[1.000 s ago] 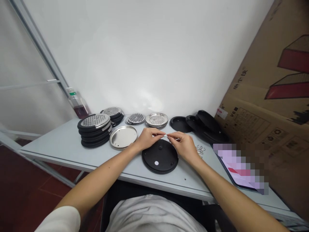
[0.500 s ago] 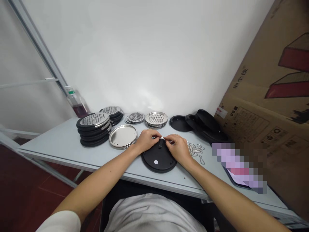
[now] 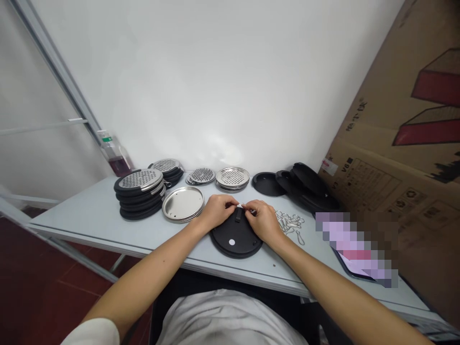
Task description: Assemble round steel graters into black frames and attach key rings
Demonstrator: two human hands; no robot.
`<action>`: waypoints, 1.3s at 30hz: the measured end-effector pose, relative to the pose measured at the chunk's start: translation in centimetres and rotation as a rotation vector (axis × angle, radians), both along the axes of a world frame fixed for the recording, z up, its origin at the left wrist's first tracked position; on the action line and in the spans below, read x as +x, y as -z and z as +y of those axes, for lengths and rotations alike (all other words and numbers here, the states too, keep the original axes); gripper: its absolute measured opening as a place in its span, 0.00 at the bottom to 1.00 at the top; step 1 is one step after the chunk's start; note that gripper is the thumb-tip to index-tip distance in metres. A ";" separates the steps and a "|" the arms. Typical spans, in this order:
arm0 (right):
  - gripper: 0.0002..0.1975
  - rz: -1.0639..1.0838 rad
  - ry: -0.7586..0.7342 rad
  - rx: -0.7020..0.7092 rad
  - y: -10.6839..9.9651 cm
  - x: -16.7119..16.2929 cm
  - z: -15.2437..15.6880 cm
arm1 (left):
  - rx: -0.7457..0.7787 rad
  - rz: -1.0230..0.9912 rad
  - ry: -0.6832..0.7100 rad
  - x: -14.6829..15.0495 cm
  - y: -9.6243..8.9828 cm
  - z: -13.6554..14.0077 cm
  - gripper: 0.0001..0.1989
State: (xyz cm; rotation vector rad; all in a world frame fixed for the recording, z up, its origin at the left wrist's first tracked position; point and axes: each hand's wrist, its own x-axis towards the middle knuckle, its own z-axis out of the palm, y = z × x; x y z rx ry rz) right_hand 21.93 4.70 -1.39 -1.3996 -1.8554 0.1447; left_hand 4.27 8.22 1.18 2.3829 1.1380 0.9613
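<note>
In front of me a round black disc (image 3: 237, 237) lies on the table, a white dot on its lower part. A short black strap (image 3: 238, 214) lies along its top, ending at a small white piece (image 3: 240, 205) at the far edge. My left hand (image 3: 218, 211) pinches this piece from the left, thumb and fingertips together. From the right, my right hand (image 3: 263, 218) is closed at the same spot, its fingertips meeting the white piece. What the piece is, I cannot make out. Metal snap hooks (image 3: 291, 223) lie loose beside my right hand.
Silver lids (image 3: 183, 203) are stacked left of the disc. Farther left stand black-rimmed grater stacks (image 3: 140, 181) and a bottle (image 3: 117, 160). Perforated metal discs (image 3: 233, 177) and black bases (image 3: 269, 183) line the wall. A phone (image 3: 354, 261) and large carton (image 3: 388, 167) are at right.
Both hands stay at the white piece at the disc's far edge, with only slight finger movement. The view has shifted very slightly.
</note>
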 end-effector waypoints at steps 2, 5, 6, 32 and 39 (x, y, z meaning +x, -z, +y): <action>0.12 -0.011 0.005 0.006 0.0 0.0 0.0 | -0.018 0.023 -0.001 -0.1 -0.2 -0.7 0.09; 0.12 -0.029 0.007 0.015 0.1 -0.1 0.0 | -0.009 0.052 -0.027 -0.1 -0.2 -1.6 0.11; 0.12 -0.035 0.005 0.017 0.2 -0.1 0.0 | 0.005 0.061 -0.035 0.0 -0.2 -1.8 0.12; 0.12 -0.098 0.040 0.023 0.2 -0.4 -0.4 | 0.064 0.094 0.063 0.0 0.8 -1.6 0.12; 0.11 -0.080 0.062 0.022 0.3 -0.4 -0.5 | 0.091 0.108 0.116 -0.1 0.7 -1.6 0.15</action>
